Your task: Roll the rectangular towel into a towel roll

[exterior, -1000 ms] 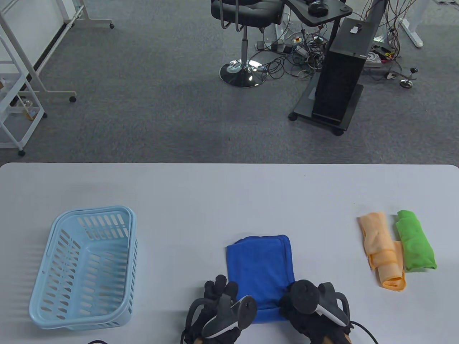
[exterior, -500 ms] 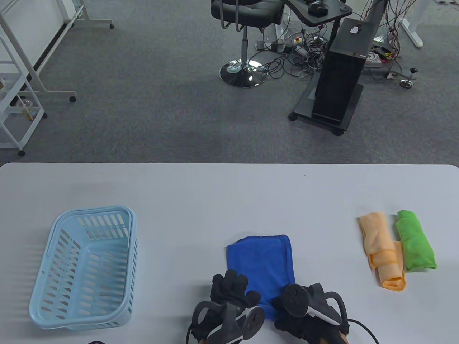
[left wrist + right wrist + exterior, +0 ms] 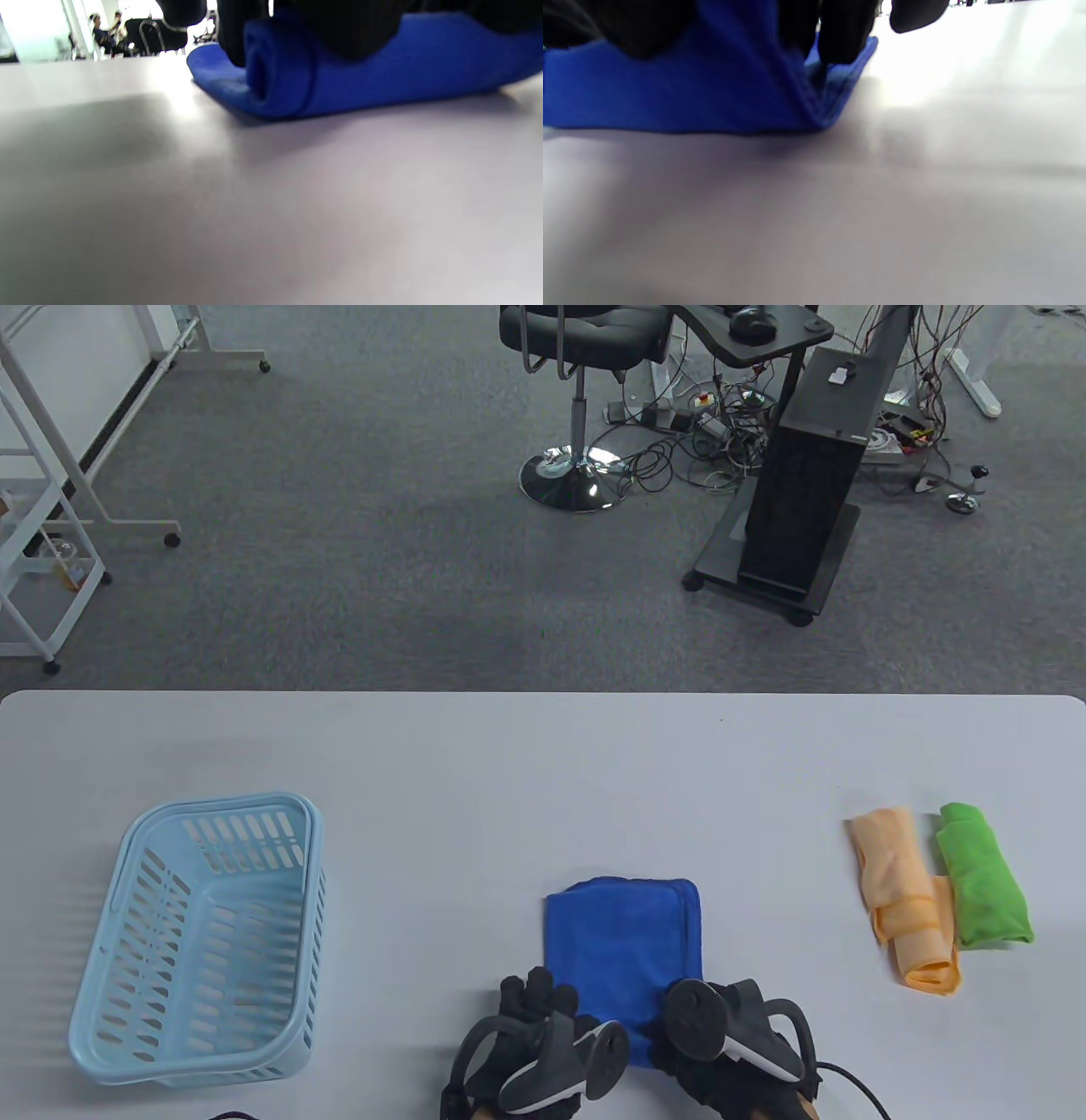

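A blue towel (image 3: pixel 624 942) lies flat on the white table (image 3: pixel 509 780) near the front edge, and its near end is turned up into a small roll (image 3: pixel 275 72). My left hand (image 3: pixel 543 997) curls its fingers (image 3: pixel 339 25) over the roll's left end. Over at the roll's other end, my right hand (image 3: pixel 670 1027) grips the cloth, with the towel (image 3: pixel 691 93) bunched under its fingers (image 3: pixel 840 29). Trackers hide most of both hands in the table view.
A light blue slotted basket (image 3: pixel 199 937) stands at the left. At the right lie an orange rolled towel (image 3: pixel 908 899) and a green rolled towel (image 3: pixel 984 886) side by side. Beyond the table's far edge is carpet with a chair and a black cabinet.
Both hands have turned the towel's near end over into a roll. The towel's far edge has slid toward me and slightly right. My left hand reached forward, then drew back.
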Motion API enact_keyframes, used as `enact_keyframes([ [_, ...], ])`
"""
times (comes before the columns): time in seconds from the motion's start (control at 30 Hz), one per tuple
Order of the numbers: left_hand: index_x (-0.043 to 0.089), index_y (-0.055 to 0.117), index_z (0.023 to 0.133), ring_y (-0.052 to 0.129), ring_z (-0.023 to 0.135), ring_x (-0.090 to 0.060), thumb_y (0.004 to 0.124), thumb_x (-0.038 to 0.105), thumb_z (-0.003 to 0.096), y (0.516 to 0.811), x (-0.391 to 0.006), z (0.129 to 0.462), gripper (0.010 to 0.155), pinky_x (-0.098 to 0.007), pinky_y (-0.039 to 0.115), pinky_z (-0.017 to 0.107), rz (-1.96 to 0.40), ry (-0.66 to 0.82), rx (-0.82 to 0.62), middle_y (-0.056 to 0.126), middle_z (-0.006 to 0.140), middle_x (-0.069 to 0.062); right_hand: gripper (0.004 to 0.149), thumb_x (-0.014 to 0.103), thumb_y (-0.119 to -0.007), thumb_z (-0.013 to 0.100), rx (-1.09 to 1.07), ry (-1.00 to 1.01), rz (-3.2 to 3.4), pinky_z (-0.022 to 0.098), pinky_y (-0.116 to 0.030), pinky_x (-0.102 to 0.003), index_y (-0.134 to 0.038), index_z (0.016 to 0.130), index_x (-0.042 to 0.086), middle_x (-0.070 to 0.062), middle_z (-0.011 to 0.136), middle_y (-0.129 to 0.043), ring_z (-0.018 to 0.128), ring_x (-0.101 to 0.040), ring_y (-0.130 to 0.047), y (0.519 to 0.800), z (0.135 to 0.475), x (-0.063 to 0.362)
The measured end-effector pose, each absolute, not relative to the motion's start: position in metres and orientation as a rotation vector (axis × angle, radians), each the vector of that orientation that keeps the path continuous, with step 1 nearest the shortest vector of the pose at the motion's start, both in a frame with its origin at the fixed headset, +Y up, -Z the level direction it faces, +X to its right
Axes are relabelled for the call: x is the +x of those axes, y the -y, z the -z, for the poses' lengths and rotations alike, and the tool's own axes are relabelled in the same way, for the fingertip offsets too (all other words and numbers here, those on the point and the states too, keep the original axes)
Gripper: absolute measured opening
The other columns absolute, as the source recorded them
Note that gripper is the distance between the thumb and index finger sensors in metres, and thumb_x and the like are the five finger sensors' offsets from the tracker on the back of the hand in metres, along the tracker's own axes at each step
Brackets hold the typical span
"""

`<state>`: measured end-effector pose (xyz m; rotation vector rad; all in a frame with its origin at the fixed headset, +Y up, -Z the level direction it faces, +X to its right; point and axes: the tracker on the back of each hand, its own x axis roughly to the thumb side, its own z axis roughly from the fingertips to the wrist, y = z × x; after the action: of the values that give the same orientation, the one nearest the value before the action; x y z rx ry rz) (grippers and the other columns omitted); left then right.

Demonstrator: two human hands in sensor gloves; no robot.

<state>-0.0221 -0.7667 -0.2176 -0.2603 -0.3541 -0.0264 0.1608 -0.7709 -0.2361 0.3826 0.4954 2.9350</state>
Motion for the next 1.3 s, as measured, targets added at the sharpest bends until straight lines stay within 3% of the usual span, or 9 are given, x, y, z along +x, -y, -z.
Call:
enact_keyframes([
  [0.1, 0.018, 0.093, 0.077, 0.039, 0.103, -0.046, 0.065, 0.041, 0.0403, 0.769, -0.023, 0.219, 0.051, -0.069, 0.033, 0.071, 0.016, 0.331, -0.291, 0.062, 0.106, -0.012, 0.052, 0.045, -0.072, 0.031, 0.381, -0.515, -2.911, 0.07, -0.045, -0.062, -0.088, 0.075, 0.023, -0.008, 0.098, -0.054, 0.094, -0.034, -0.058, 0.773, 0.235, 0.158],
  [0.17, 0.023, 0.09, 0.077, 0.039, 0.103, -0.045, 0.064, 0.044, 0.0404, 0.771, -0.022, 0.22, 0.05, -0.068, 0.033, 0.071, 0.071, 0.322, -0.296, 0.06, 0.107, -0.011, 0.057, 0.044, -0.077, 0.029, 0.416, -0.453, -2.93, 0.071, -0.042, -0.061, -0.072, 0.085, 0.034, -0.008, 0.101, -0.046, 0.096, -0.033, -0.053, 0.771, 0.236, 0.156],
  [0.3, 0.024, 0.091, 0.076, 0.038, 0.103, -0.046, 0.067, 0.047, 0.0402, 0.771, -0.021, 0.219, 0.048, -0.068, 0.033, 0.071, 0.08, 0.308, -0.275, 0.059, 0.108, -0.012, 0.05, 0.035, -0.084, 0.029, 0.535, -0.379, -2.815, 0.071, -0.041, -0.061, -0.074, 0.078, 0.034, -0.006, 0.101, -0.045, 0.096, -0.033, -0.051, 0.759, 0.232, 0.152],
  [0.5, 0.029, 0.085, 0.082, 0.039, 0.103, -0.045, 0.068, 0.047, 0.0399, 0.77, -0.023, 0.218, 0.049, -0.068, 0.034, 0.071, 0.074, 0.289, -0.228, 0.057, 0.109, -0.014, 0.065, 0.048, -0.086, 0.023, 0.5, -0.47, -2.97, 0.071, -0.041, -0.063, -0.072, 0.085, 0.035, -0.009, 0.103, -0.041, 0.097, -0.035, -0.049, 0.772, 0.232, 0.149],
  [0.57, 0.028, 0.063, 0.093, 0.039, 0.103, -0.043, 0.071, 0.047, 0.0397, 0.765, -0.024, 0.218, 0.056, -0.067, 0.035, 0.071, 0.057, 0.296, -0.16, 0.046, 0.11, -0.013, 0.065, 0.047, -0.085, 0.024, 0.49, -0.455, -3.002, 0.072, -0.04, -0.062, -0.07, 0.087, 0.035, -0.007, 0.104, -0.035, 0.097, -0.035, -0.048, 0.774, 0.233, 0.148],
  [0.67, 0.033, 0.066, 0.087, 0.042, 0.101, -0.042, 0.073, 0.039, 0.0407, 0.76, -0.022, 0.214, 0.047, -0.067, 0.035, 0.071, -0.043, 0.406, -0.073, 0.049, 0.107, -0.012, 0.066, 0.047, -0.084, 0.025, 0.476, -0.478, -3.022, 0.071, -0.041, -0.062, -0.068, 0.088, 0.033, -0.007, 0.104, -0.033, 0.097, -0.034, -0.048, 0.775, 0.232, 0.146],
  [0.77, 0.027, 0.081, 0.082, 0.045, 0.101, -0.043, 0.069, 0.045, 0.0395, 0.762, -0.016, 0.211, 0.048, -0.067, 0.036, 0.07, 0.037, 0.434, -0.139, 0.057, 0.106, -0.013, 0.066, 0.047, -0.083, 0.025, 0.453, -0.478, -3.032, 0.071, -0.042, -0.062, -0.07, 0.088, 0.032, -0.008, 0.104, -0.034, 0.097, -0.035, -0.049, 0.774, 0.232, 0.146],
  [1.03, 0.024, 0.063, 0.099, 0.043, 0.102, -0.044, 0.082, 0.054, 0.0305, 0.771, -0.014, 0.211, 0.078, -0.067, 0.036, 0.071, 0.186, 0.418, -0.259, 0.055, 0.109, -0.012, 0.068, 0.043, -0.083, 0.026, 0.439, -0.48, -3.053, 0.071, -0.043, -0.061, -0.066, 0.09, 0.029, -0.009, 0.104, -0.034, 0.097, -0.034, -0.049, 0.775, 0.231, 0.144],
  [1.3, 0.022, 0.075, 0.093, 0.057, 0.095, -0.042, 0.074, 0.046, 0.0367, 0.767, -0.02, 0.214, 0.061, -0.065, 0.044, 0.069, 0.094, 0.382, -0.203, 0.068, 0.102, -0.011, 0.062, 0.039, -0.074, 0.031, 0.418, -0.502, -2.974, 0.071, -0.043, -0.061, -0.069, 0.09, 0.025, -0.01, 0.104, -0.035, 0.096, -0.034, -0.05, 0.774, 0.231, 0.149],
])
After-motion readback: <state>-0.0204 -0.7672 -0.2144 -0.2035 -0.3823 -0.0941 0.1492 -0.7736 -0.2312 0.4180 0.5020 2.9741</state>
